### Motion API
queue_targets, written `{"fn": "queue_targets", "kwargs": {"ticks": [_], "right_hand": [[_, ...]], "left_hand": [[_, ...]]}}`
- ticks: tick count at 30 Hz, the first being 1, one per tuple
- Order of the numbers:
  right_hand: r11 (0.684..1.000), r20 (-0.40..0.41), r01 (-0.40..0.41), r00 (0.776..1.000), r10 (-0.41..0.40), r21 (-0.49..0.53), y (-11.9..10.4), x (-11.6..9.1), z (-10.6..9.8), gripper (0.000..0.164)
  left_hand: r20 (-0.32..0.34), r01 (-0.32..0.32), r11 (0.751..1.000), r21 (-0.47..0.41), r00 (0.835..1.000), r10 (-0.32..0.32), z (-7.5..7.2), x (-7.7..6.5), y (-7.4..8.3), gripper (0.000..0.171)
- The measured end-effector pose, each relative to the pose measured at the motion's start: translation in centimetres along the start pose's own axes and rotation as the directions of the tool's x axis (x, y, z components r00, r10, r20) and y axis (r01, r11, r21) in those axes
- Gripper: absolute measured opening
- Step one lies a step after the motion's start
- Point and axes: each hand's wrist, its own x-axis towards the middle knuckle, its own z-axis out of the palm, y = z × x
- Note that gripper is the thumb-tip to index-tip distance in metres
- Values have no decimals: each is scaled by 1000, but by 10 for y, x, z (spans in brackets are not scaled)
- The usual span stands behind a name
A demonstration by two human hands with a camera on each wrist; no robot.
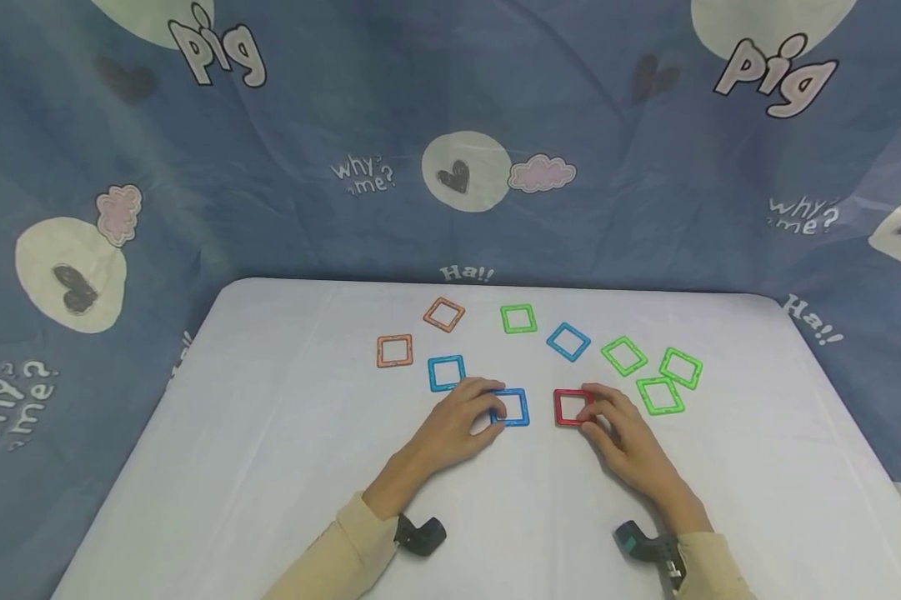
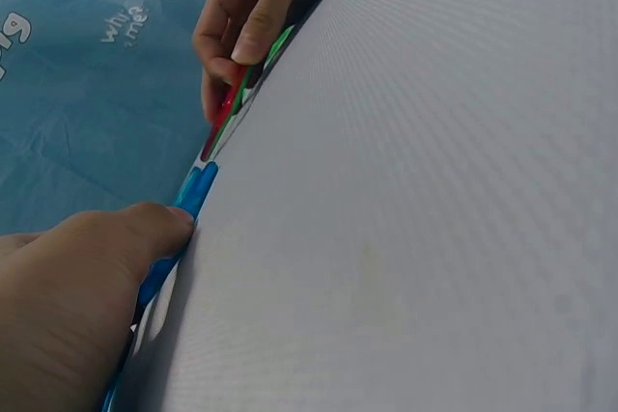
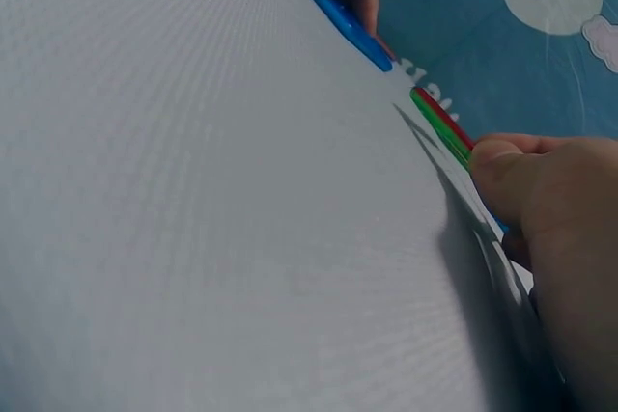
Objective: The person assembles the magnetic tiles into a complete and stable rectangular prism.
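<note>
My left hand (image 1: 458,421) grips a blue square frame (image 1: 526,408) by its left side, thumb at the near edge and fingers at the far edge. To its right, my right hand (image 1: 630,442) pinches a red square frame (image 1: 558,408) by its right side. In the right wrist view, a green layer (image 3: 446,134) lies against the underside of the red frame (image 3: 435,103). The blue piece (image 2: 201,190) appears thick in the left wrist view. A gap separates the two held pieces. Both are held low over the white table; whether they touch it I cannot tell.
Beyond my hands lie two orange frames (image 1: 380,352), two loose blue frames (image 1: 432,375) and several green frames (image 1: 663,410). One blue frame sits close to my left fingers. The white table (image 1: 270,467) meets a blue printed cloth (image 1: 307,233) at the back.
</note>
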Motion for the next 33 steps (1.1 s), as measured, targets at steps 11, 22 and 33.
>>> {"fn": "queue_targets", "kwargs": {"ticks": [11, 22, 33], "right_hand": [[1000, 14, 3, 1000, -3, -9, -1, 0, 0, 20], [1000, 39, 3, 999, -3, 13, -7, -1, 2, 19], [999, 47, 39, 998, -38, -8, -9, -1, 4, 19]], "left_hand": [[18, 12, 1000, 14, 1000, -12, 0, 1, 1, 30], [12, -1, 1000, 2, 1000, 0, 0, 1, 0, 32], [12, 0, 1000, 0, 1000, 0, 1, 1, -1, 32]]}}
